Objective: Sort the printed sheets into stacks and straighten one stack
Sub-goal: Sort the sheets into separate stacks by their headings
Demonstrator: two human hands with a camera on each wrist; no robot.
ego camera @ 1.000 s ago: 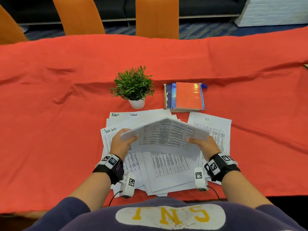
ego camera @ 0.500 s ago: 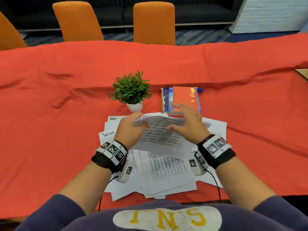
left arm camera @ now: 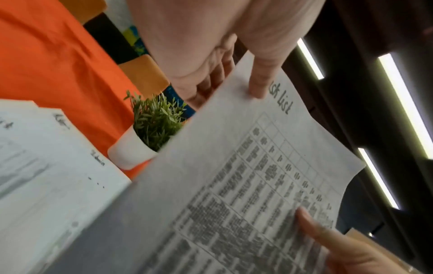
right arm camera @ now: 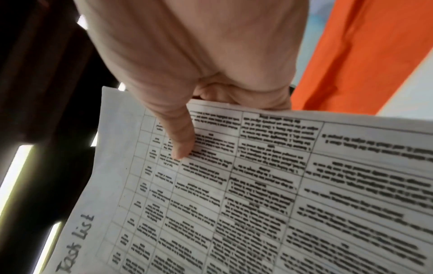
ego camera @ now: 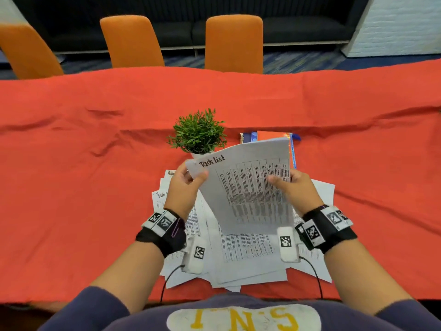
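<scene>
Both hands hold up a white printed sheet headed "Task list". The left hand pinches its top corner in a thumb-and-finger grip; the right hand pinches the opposite edge. Loose printed sheets lie below on the red-clothed counter.

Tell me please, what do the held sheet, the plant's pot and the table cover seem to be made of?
Held sheet: thin matte paper; it curves between the left hand and right hand and carries print.
Plant's pot: smooth white, perhaps ceramic or plastic; the look does not settle which.
Table cover: red-orange woven cloth, matte, with soft wrinkles and folds.
</scene>
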